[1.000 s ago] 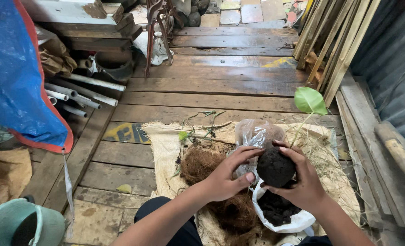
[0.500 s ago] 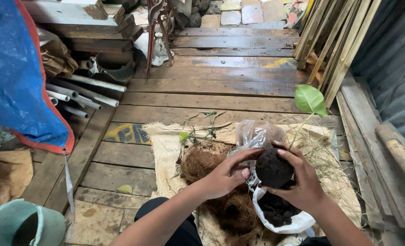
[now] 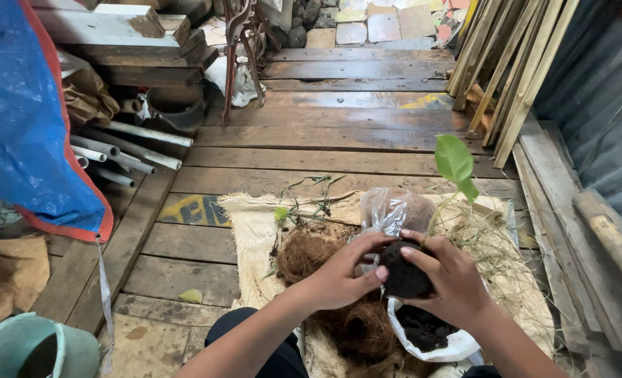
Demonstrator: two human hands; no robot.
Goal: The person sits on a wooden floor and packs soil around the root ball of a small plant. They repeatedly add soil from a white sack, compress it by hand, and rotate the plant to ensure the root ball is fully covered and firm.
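Both hands cup a dark ball of soil (image 3: pixel 403 271) from which a thin stem rises to a green seedling leaf (image 3: pixel 455 162). My left hand (image 3: pixel 339 274) presses the ball from the left, fingertips on its top. My right hand (image 3: pixel 454 283) wraps it from the right and below. Under the hands a white plastic bag (image 3: pixel 458 344) holds loose dark soil (image 3: pixel 423 327). A mound of brown coconut fibre (image 3: pixel 304 253) lies left of the ball, and a clear plastic bag (image 3: pixel 389 208) sits just behind it. All rest on a burlap sack (image 3: pixel 249 225).
Wooden plank floor (image 3: pixel 325 140) stretches ahead. White pipes (image 3: pixel 122 150) and a blue tarp (image 3: pixel 24 119) lie left, a green bucket (image 3: pixel 24 350) at bottom left. Bamboo poles (image 3: pixel 507 63) lean at right beside corrugated metal (image 3: pixel 598 98). Dry grass (image 3: pixel 496 245) covers the sack's right side.
The hands have kept pressing and turning the soil ball slightly. The seedling leaf stands a little more upright to the right. The view shifted slightly.
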